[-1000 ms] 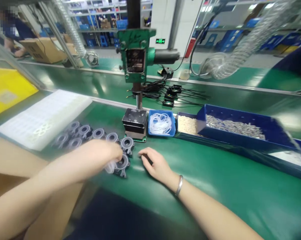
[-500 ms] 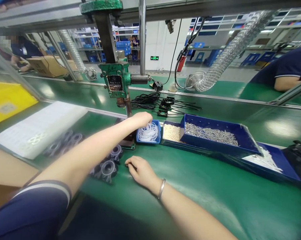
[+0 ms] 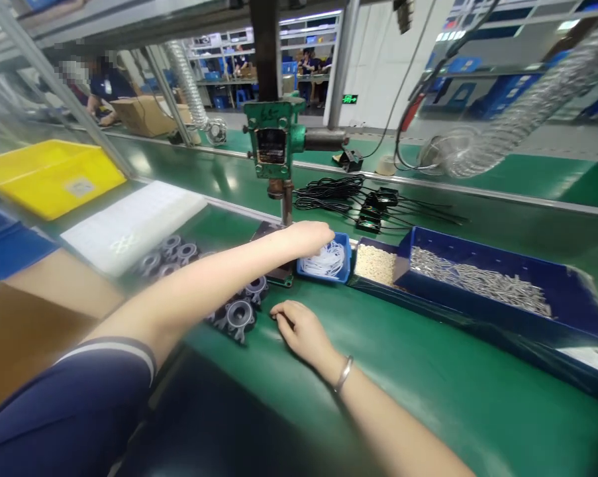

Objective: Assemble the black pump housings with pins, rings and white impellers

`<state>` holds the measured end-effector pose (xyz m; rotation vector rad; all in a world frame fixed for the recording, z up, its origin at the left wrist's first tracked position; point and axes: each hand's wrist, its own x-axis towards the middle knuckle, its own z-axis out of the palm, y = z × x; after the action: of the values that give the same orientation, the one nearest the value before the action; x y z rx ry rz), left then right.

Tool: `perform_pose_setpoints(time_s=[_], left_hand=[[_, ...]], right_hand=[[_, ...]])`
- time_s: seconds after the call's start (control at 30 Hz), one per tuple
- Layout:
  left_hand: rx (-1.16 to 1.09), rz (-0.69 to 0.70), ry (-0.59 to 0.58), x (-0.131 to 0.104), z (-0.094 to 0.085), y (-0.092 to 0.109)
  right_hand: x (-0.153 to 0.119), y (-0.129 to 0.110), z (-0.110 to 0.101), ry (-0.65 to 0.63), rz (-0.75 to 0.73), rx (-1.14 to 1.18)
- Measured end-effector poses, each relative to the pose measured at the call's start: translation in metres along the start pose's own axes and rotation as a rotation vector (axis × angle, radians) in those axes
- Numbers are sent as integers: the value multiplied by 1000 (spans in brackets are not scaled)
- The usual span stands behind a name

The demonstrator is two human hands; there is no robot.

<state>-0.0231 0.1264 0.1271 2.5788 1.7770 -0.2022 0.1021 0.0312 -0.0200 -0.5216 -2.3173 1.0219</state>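
My left hand (image 3: 314, 238) reaches over the small blue bin (image 3: 348, 262) of white rings (image 3: 327, 260); its fingertips point down at the rings, and what they hold, if anything, is hidden. My right hand (image 3: 301, 328), with a metal bracelet at the wrist, rests on the green table (image 3: 378, 371) with fingers curled and thumb and forefinger apart at the tips; nothing shows in it. Dark round parts (image 3: 240, 315) stand in rows left of my right hand, partly under my left forearm. The green press (image 3: 273, 142) rises behind my left hand.
To the right are a bin of beige pieces (image 3: 375, 264) and a blue bin of metal pins (image 3: 482, 281). Black cables (image 3: 328, 192) lie behind. A white foam sheet (image 3: 134, 222), yellow bin (image 3: 55, 182) and cardboard box (image 3: 25, 338) are at left. A person sits at far left.
The view has turned left, so the bench things appear further right and more of the yellow bin shows. My left hand stays at the bin of rings; my right hand stays on the table.
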Motion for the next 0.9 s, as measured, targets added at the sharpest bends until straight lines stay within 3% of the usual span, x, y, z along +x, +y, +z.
perform_pose_setpoints(time_s=[0.13,0.27,0.37,0.47,0.57,0.67,0.77,0.9], left_hand=[[-66,-10,148,-49,-21,-17],[-249,-36,389,-137,-24,-42],[-347,-117,495,-204,5,-48],[-400,-168,537,-250,55,-31],[-333,-131,526,-269,102,1],[-262,-91,449,-270,130,25],[-244,-47,373,-266,141,32],[-230,-36,402,-266,143,30]], right_hand=[[-1,2,0,-17,9,11],[1,4,1,-17,20,7],[3,5,3,-13,33,-6],[5,5,4,-18,45,-37],[6,3,5,-24,55,-73],[7,1,5,-16,66,-99],[9,-1,7,17,93,-116],[14,1,12,62,114,-163]])
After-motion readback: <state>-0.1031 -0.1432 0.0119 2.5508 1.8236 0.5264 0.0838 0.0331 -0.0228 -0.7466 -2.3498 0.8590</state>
